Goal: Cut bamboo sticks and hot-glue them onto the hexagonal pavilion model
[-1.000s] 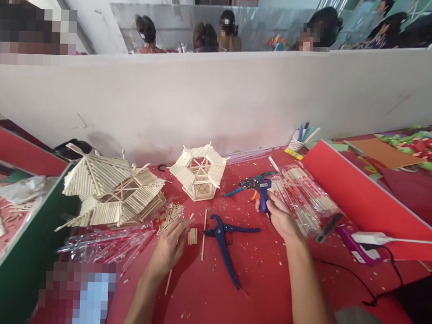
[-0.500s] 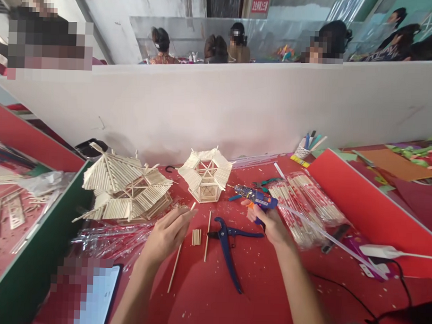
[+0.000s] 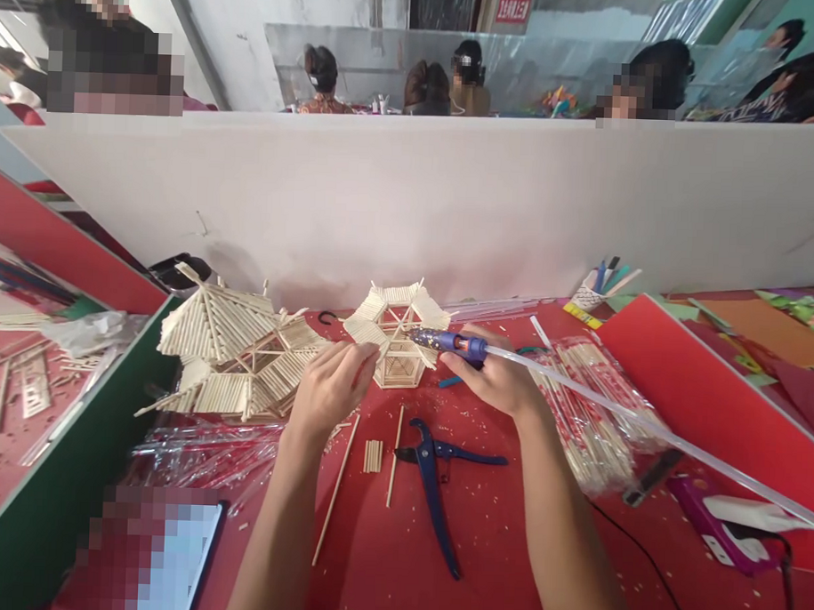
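My right hand (image 3: 494,375) grips a blue hot glue gun (image 3: 455,344) with a long clear glue stick out of its back. Its nozzle points left, in front of a small six-sided stick pavilion (image 3: 399,376). My left hand (image 3: 334,387) is pinched closed at that model's left side; the short wooden stick seen in it earlier is hidden by the fingers now. Below the hands lie a bundle of short cut sticks (image 3: 373,456), two longer sticks, one of them (image 3: 336,489) at left, and blue cutters (image 3: 431,484) with spread handles.
A larger stick pavilion (image 3: 238,361) stands at left beside a green divider (image 3: 74,471). Crumpled plastic wrap (image 3: 208,454) and a phone (image 3: 185,555) lie before it. Bagged sticks (image 3: 596,409) lie at right by a red divider (image 3: 711,396). Several people sit beyond the white partition (image 3: 411,198).
My right hand has brought the glue gun left and turned it, its nozzle now before the small pavilion. My left hand has risen towards the model. The view has shifted slightly.
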A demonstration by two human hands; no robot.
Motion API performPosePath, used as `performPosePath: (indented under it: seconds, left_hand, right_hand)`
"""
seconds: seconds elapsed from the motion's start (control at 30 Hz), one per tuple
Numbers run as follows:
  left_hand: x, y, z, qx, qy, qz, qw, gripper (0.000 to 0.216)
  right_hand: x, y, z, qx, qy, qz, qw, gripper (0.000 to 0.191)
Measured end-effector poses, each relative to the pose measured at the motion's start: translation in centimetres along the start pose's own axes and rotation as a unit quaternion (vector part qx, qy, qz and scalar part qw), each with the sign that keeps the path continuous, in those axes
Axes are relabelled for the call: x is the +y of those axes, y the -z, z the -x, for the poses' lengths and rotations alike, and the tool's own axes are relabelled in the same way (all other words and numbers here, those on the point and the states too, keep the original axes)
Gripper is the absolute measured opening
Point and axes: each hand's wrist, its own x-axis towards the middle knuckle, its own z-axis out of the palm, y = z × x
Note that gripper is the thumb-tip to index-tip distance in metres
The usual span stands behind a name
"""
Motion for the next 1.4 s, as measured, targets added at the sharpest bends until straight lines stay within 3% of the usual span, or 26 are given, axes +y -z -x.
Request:
performPosePath:
  seconds: [0.1, 0.33, 0.6, 0.87, 1.1, 1.23, 1.4]
  left_hand:
    - [-0.6, -0.7, 0.9, -0.022, -0.017, 0.016, 0.999, 0.010]
    - [-1.4, -1.4, 2.7, -0.027, 0.027, 0.023, 0.999, 0.023]
    - [-1.6, -1.2, 2.8, -0.057, 0.037, 0.026, 0.997, 0.027]
    - [-2.1, -0.5, 2.6, -0.114, 0.002, 0.062, 0.992, 0.037]
    - [-1.9, -0.1, 2.6, -0.099, -0.001, 0.069, 0.993, 0.033]
    - [-1.8, -0.3, 2.7, -0.058, 0.015, 0.070, 0.996, 0.028]
    - [-1.5, -0.5, 2.6, -0.010, -0.017, 0.050, 0.999, 0.027]
  right_hand:
    - [0.3, -0.3, -0.5, -0.019, 0.010, -0.002, 1.000, 0.033]
    - [0.9, -1.1, -0.6, -0.036, -0.010, 0.017, 0.999, 0.030]
    - [1.3, -1.8, -0.5, -0.038, -0.009, 0.034, 0.999, 0.027]
    - [1.4, -2.2, -0.5, -0.041, -0.026, 0.023, 0.999, 0.027]
    - [1.7, -2.2, -0.3, -0.031, -0.055, 0.043, 0.997, 0.032]
    - [1.6, -2.0, -0.2, -0.035, -0.066, 0.038, 0.996, 0.036]
    - [0.9, -1.5, -0.3, -0.046, -0.061, 0.019, 0.997, 0.034]
